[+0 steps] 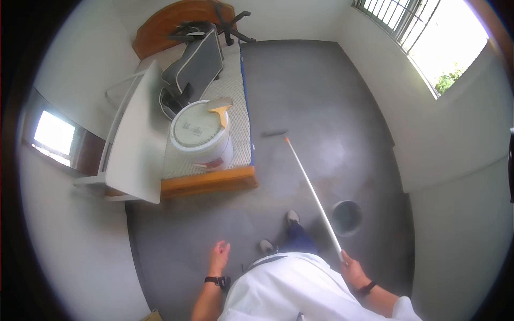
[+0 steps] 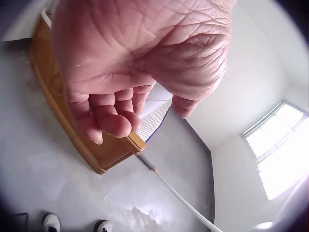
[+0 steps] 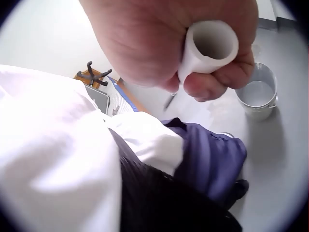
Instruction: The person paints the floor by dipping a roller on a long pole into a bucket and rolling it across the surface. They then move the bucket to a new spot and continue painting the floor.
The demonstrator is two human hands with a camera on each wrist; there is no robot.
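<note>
Fingers (image 3: 205, 88) on the right hand (image 1: 354, 273) are wrapped snugly round the near end of a long white pole (image 1: 316, 200), hollow at the tip, so you can look right into it like a pipe. It slants away from the person over the gray floor (image 1: 300, 80), past an orange collar (image 1: 287, 139), to a flat dark head (image 1: 274, 133) down beside the bed (image 1: 214, 182). Too blurry from where I'm standing to say if that's a squeegee or a scraper, tbh. Left hand (image 1: 218, 259) is just hanging out front, loosely bent and not gripping anything. There's a bucket (image 3: 259, 114) on the floor just to the right of the pole, with what looks like grayish liquid in it. Over on the bed it's a proper pile: a white lidded tub (image 1: 222, 153) standing near the footboard, a yellow-handled tool (image 1: 221, 114) lying on its lid, and behind that a gray office chair (image 1: 201, 61) tipped over, wheel base toward the headboard (image 1: 160, 29).
</note>
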